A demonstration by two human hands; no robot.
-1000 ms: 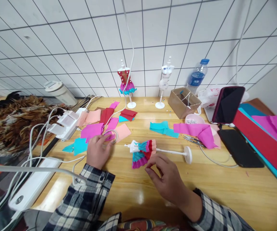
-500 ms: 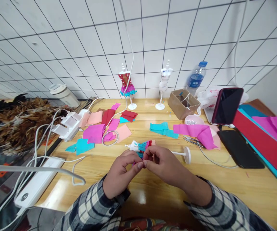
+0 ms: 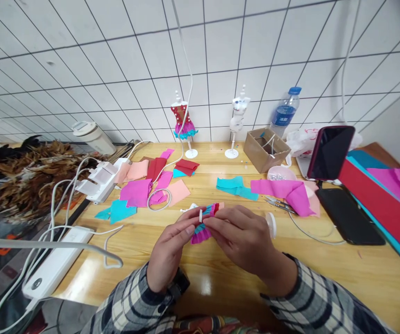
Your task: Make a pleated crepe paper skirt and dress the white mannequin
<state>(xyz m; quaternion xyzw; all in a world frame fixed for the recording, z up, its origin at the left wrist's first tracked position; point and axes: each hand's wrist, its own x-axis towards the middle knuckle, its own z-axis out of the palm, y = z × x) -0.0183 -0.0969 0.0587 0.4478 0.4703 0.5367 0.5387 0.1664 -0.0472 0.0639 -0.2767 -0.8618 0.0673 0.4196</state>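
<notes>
A small pleated skirt piece of blue and magenta crepe paper point(image 3: 201, 235) hangs between my hands. My left hand point(image 3: 172, 239) has thumb and fingers closed at its left edge, and a small white strip point(image 3: 200, 215) stands out at the index finger. Closed in a pinch, my right hand point(image 3: 247, 232) grips the piece from the right; its fingertips are partly hidden. Beyond the hands a white dress-form mannequin point(image 3: 193, 206) lies on its side, wearing blue and red paper. My hands cover much of it; its round base point(image 3: 271, 225) shows at right.
Two mannequins stand at the wall, one in a red and magenta dress point(image 3: 185, 123), one white point(image 3: 237, 116). Paper scraps point(image 3: 135, 192), scissors point(image 3: 278, 204), a bead bowl point(image 3: 281, 174), a cardboard box point(image 3: 266, 150) and phones surround the hands. Cables and a power strip point(image 3: 59, 262) lie left.
The pleated paper now shows between my hands, with the white strip beside it. My right hand has turned and covers the mannequin's stand. Part of another person's hand appears at the left edge.
</notes>
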